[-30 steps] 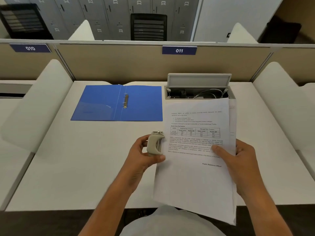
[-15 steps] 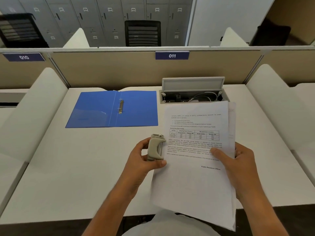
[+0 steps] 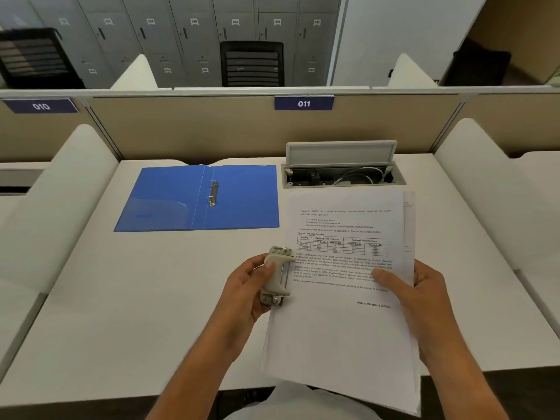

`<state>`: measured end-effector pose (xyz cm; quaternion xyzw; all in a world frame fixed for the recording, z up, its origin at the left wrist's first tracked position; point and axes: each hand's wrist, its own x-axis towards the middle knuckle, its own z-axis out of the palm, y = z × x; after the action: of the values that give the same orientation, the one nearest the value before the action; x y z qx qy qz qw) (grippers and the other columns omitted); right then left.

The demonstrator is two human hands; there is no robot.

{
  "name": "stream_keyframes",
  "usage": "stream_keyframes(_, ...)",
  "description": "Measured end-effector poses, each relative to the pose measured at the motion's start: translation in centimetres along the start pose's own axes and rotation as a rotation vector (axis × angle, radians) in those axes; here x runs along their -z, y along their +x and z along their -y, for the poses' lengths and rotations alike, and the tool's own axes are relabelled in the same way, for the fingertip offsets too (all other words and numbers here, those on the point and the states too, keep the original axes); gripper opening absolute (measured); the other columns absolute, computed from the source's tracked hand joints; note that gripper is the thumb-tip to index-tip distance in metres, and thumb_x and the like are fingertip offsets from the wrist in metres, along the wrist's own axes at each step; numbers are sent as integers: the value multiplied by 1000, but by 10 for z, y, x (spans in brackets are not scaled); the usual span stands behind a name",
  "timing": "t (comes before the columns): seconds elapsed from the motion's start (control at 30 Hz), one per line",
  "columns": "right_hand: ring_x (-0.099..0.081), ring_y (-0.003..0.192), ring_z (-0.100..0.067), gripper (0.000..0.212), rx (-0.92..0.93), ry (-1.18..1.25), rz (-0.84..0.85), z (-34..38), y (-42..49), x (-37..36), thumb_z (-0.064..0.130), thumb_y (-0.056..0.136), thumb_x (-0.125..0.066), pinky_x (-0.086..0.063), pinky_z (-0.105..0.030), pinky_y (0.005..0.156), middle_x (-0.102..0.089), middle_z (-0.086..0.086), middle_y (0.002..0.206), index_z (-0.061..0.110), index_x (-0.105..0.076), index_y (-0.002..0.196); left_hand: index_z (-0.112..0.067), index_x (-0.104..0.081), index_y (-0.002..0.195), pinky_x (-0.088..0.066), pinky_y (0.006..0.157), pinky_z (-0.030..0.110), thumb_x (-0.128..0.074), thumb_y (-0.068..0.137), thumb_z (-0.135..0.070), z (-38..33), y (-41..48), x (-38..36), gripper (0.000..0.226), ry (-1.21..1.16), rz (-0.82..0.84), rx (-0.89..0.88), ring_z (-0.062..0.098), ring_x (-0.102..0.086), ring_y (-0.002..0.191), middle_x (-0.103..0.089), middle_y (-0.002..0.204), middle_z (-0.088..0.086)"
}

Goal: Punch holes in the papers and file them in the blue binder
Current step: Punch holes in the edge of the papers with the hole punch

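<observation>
A blue binder (image 3: 169, 201) lies open and flat at the back left of the white desk (image 3: 127, 313), its metal rings (image 3: 213, 193) standing at the spine. My left hand (image 3: 245, 292) grips a small beige hole punch (image 3: 276, 275), whose slot sits against the left edge of a stack of printed papers (image 3: 342, 322). My right hand (image 3: 415, 295) holds the stack by its right edge, thumb on top, lifted above the desk's front part.
An open cable box (image 3: 342, 174) with a raised grey lid sits in the desk behind the papers. White side dividers (image 3: 57, 189) flank the desk. A beige partition (image 3: 212, 128) labelled 011 closes the back. Lockers and a black chair (image 3: 251, 63) stand beyond.
The view has tilted up a little, so the desk and binder sit lower in frame. Both hands keep the punch and papers together with hardly any shift.
</observation>
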<state>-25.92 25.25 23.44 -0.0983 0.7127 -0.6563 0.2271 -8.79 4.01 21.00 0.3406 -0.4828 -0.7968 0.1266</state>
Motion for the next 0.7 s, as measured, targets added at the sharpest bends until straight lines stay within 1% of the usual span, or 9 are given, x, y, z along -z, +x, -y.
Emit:
stream_keyframes(0.07, -81, 95, -25, 29, -15, 15, 10, 0, 0, -1, 5, 92, -74, -65, -47, 81, -83, 2, 110, 18, -77, 118, -19, -73, 127, -62, 78, 33, -63, 98, -37, -3, -1, -1, 35, -10, -5, 2, 18, -73, 97, -76, 123, 8)
stream_keyframes(0.13, -81, 95, -26, 28, -27, 31, 17, 1, 0, -2, 5, 93, -74, -64, -50, 84, -83, 0, 110, 17, -77, 118, -19, -75, 124, -62, 78, 32, -64, 93, -41, -6, -3, -1, 40, -21, -6, -1, 19, -73, 95, -78, 121, 9)
stream_keyframes(0.17, -81, 95, -27, 28, -33, 41, 21, 1, 0, -3, 5, 93, -73, -64, -51, 84, -83, 0, 110, 17, -77, 117, -19, -76, 124, -62, 79, 33, -64, 93, -42, -6, -3, -1, 41, -31, -5, -2, 20, -73, 95, -78, 120, 9)
stream_keyframes(0.27, -80, 96, -30, 28, -49, 69, 31, 2, 0, -4, 4, 93, -73, -64, -54, 86, -82, -3, 111, 15, -76, 118, -19, -76, 124, -57, 89, 41, -63, 94, -44, -7, -3, 0, 41, -62, -7, 10, 25, -71, 100, -77, 124, 11)
stream_keyframes(0.33, -80, 97, -32, 28, -52, 81, 34, 2, -1, -4, 4, 92, -73, -63, -56, 88, -82, -4, 112, 13, -76, 119, -18, -75, 126, -56, 89, 42, -64, 94, -45, -7, -2, 1, 43, -76, -13, 19, 26, -71, 100, -76, 125, 13)
stream_keyframes(0.43, -80, 97, -31, 27, -52, 79, 33, 4, -2, -5, 3, 92, -73, -63, -54, 87, -83, -4, 111, 14, -77, 117, -16, -76, 123, -58, 81, 37, -69, 87, -46, -8, -3, 0, 48, -93, -16, 19, 23, -71, 92, -77, 123, 14)
stream_keyframes(0.5, -81, 96, -30, 26, -48, 74, 31, 5, -2, -6, 3, 92, -73, -63, -52, 86, -83, -3, 110, 14, -78, 115, -17, -78, 120, -60, 78, 34, -71, 84, -46, -9, -3, -1, 47, -115, -8, 18, 22, -72, 89, -78, 120, 14)
stream_keyframes(0.6, -81, 94, -29, 25, -43, 65, 26, 6, -1, -6, 4, 92, -73, -65, -50, 83, -83, -3, 109, 14, -78, 114, -16, -78, 120, -58, 87, 41, -70, 86, -44, -8, -3, -1, 44, -136, -5, 24, 26, -72, 96, -77, 122, 15)
stream_keyframes(0.7, -81, 93, -28, 25, -37, 68, 20, 6, 0, -6, 3, 91, -74, -67, -42, 76, -83, -3, 107, 14, -79, 113, -15, -78, 120, -54, 92, 45, -70, 88, -42, -7, -2, 0, 42, -149, -15, 34, 30, -69, 99, -75, 124, 18)
